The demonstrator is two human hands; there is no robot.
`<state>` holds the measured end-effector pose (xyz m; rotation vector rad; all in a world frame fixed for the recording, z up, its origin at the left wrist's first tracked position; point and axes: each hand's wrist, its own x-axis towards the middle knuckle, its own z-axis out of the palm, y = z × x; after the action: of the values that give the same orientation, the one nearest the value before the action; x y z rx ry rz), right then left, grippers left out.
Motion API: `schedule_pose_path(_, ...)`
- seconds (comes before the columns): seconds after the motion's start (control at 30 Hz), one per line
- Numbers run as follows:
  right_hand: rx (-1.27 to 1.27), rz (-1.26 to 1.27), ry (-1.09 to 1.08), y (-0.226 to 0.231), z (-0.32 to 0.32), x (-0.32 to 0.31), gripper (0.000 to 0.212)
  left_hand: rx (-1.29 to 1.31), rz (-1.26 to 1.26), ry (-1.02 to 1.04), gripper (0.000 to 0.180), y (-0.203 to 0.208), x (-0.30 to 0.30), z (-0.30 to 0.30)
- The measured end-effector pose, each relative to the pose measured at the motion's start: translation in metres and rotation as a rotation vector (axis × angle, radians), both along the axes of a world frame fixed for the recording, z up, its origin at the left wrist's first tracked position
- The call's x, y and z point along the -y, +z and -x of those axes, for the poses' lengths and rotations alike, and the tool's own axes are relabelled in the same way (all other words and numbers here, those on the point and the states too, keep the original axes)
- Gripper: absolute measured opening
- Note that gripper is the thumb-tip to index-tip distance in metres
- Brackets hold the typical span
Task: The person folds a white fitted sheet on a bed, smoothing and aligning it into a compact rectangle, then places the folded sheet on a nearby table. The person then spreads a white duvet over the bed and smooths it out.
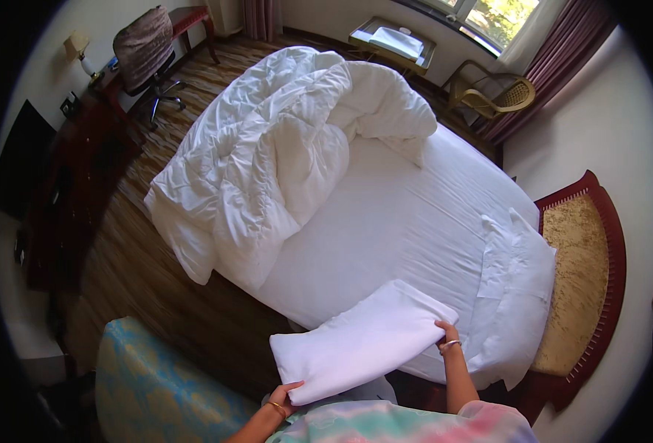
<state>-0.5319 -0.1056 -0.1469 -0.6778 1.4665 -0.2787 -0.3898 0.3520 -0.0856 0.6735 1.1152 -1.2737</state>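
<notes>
A folded white sheet (363, 343) lies flat between my two hands, over the near edge of the bed. My left hand (283, 397), with a bracelet at its wrist, grips the sheet's near left corner. At the right end, my right hand (447, 336), also with a bracelet, pinches the edge. Under and beyond the sheet is the bed (356, 229), covered in a smooth white bottom sheet. A rumpled white duvet (260, 162) is heaped across its far left part. White pillows (514, 295) rest at the headboard end, right of my right hand.
A red-framed headboard (577, 273) with a gold panel stands at the right. Close on my left is a blue and gold patterned chair (156, 376). A wicker armchair (500, 96) and small table (393, 46) are by the window; a dark desk (83, 184) lines the left wall.
</notes>
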Motion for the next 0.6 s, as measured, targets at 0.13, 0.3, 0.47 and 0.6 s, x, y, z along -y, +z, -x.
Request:
schedule_pose_path(0.13, 0.054, -0.007, 0.021, 0.025, 0.011, -0.027, 0.044, 0.053, 0.068, 0.048, 0.054, 0.02, -0.031, 0.002)
schedule_pose_path(0.3, 0.139, -0.007, 0.036, 0.045, 0.006, -0.057, 0.048, 0.123, 0.037, 0.114, 0.052, 0.014, -0.074, 0.037)
schedule_pose_path(0.47, 0.235, -0.106, 0.139, 0.025, -0.019, -0.101, 0.047, 0.387, -0.131, 0.131, 0.05, 0.064, -0.116, 0.044)
schedule_pose_path(0.6, 0.174, -0.031, 0.266, 0.041, -0.077, -0.176, 0.046, 0.412, -0.06, 0.415, 0.046, 0.083, -0.178, 0.031)
